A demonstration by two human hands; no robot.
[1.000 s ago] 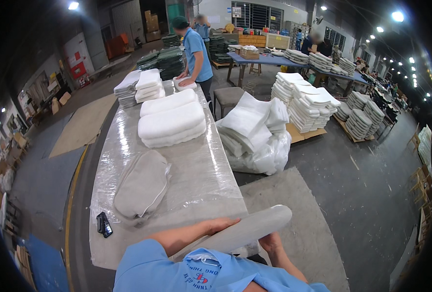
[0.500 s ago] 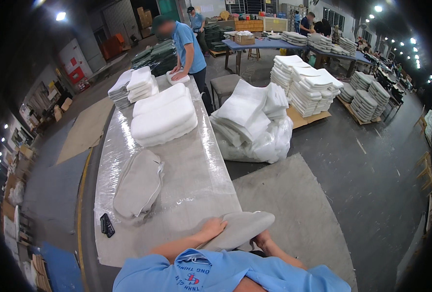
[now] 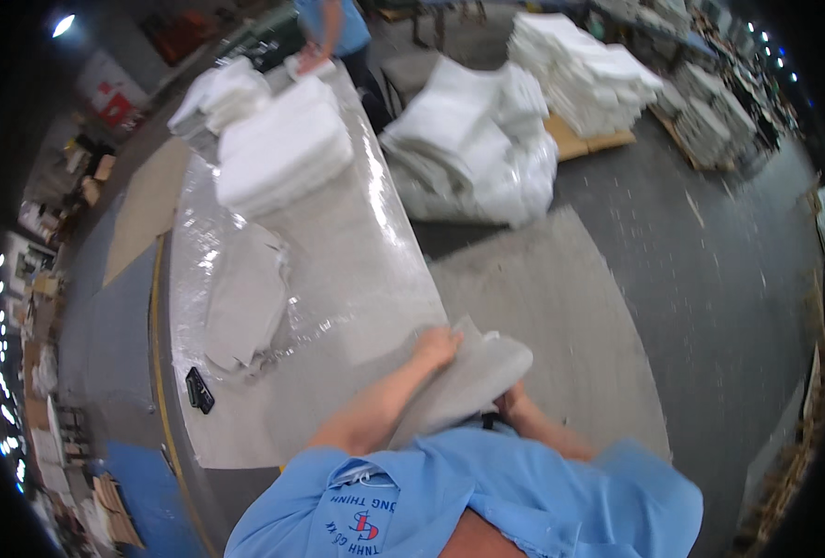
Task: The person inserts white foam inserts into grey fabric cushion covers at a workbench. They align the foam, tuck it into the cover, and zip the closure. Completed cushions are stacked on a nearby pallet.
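Note:
A grey fabric-covered cushion (image 3: 473,372) is held tilted against my body at the table's near right corner. My left hand (image 3: 439,346) is closed on its upper edge, where a bit of cloth stands up beside the fingers. At the lower right edge my right hand (image 3: 513,400) grips it from below, its fingers partly hidden under the cushion. A flat stack of grey cushion covers (image 3: 245,302) lies on the table to the left. Beyond it rests a stack of thick white padding (image 3: 282,144).
The plastic-covered table (image 3: 357,279) stretches away from me. A black phone-like object (image 3: 199,391) lies near its left edge. A co-worker (image 3: 333,33) stands at the far end, hands on a white pad. Right of the table sits a plastic bag of white padding (image 3: 468,139); white stacks (image 3: 585,74) stand beyond.
My view has tipped downward, so the table and far things sit higher. My left hand has moved toward the cushion's far edge and a flap of cloth now stands up there.

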